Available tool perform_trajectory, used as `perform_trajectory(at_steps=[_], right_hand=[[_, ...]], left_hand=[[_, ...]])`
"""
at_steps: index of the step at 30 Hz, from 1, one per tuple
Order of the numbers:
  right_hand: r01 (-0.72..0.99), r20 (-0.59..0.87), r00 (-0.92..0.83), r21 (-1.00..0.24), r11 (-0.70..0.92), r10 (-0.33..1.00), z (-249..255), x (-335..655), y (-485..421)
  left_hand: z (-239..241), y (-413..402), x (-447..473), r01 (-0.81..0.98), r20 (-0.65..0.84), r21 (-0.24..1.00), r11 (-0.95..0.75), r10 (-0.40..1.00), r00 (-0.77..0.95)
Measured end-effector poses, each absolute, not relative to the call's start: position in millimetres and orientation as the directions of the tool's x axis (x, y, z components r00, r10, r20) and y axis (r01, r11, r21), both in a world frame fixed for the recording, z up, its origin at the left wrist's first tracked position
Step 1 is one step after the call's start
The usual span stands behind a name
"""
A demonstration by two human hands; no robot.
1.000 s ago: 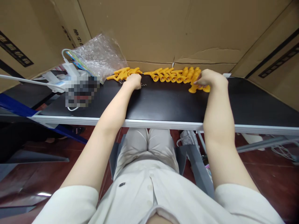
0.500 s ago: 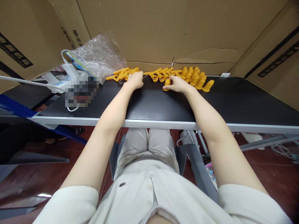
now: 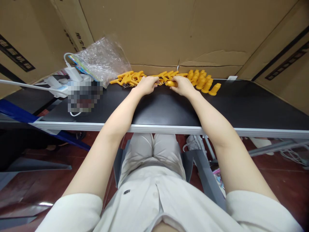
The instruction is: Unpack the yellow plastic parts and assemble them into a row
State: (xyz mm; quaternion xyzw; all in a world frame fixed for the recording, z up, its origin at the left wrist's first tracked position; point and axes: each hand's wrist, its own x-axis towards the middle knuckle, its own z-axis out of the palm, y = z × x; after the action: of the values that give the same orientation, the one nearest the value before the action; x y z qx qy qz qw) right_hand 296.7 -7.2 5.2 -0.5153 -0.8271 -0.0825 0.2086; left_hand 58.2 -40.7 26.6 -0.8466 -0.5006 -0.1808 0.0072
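Head view: yellow piece (image 3: 171, 83) over the black tabletop's (image 3: 166, 109) far half.
Right hand (image 3: 184, 86): pinching it; light, stiff plastic, I'd guess; take the sides.
Left hand (image 3: 146, 85): curled; its grip, I can't tell.

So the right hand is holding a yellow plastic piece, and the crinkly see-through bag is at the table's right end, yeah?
Not quite: the see-through bag is toward the left end of the black table, as the head view shows. The right hand is holding a yellow plastic piece.
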Motion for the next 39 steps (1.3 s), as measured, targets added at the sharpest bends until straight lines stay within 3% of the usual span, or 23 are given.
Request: perform_trajectory(at_steps=[7,16,22,27,36,39], right_hand=[[0.865,0.437,-0.451,-0.003,0.502,0.778,14.4,285.1,-22.7],[0.808,0.462,-0.466,-0.126,0.576,0.754,15.1,279.3,-27.3],[0.805,0.483,-0.399,-0.223,0.55,0.779,15.3,279.3,-27.4],[0.798,0.49,-0.396,-0.235,0.555,0.777,15.2,278.7,-27.1],[0.833,0.495,-0.434,-0.099,0.545,0.753,14.0,286.8,-26.5],[0.813,0.485,-0.461,-0.105,0.573,0.743,15.8,288.1,-28.1]], left_hand=[[28.0,-41.6,59.7,0.838,0.321,0.18,-0.515,0.836,0.445],[23.3,-38.5,63.7,0.818,0.378,0.198,-0.539,0.812,0.444],[30.9,-48.9,62.3,0.879,0.441,0.191,-0.437,0.838,0.321],[32.0,-50.5,59.8,0.923,0.373,0.3,-0.242,0.92,0.12],[25.4,-34.4,53.0,0.857,0.395,0.266,-0.442,0.861,0.322],[23.5,-32.4,50.7,0.837,0.407,0.265,-0.478,0.843,0.352]])
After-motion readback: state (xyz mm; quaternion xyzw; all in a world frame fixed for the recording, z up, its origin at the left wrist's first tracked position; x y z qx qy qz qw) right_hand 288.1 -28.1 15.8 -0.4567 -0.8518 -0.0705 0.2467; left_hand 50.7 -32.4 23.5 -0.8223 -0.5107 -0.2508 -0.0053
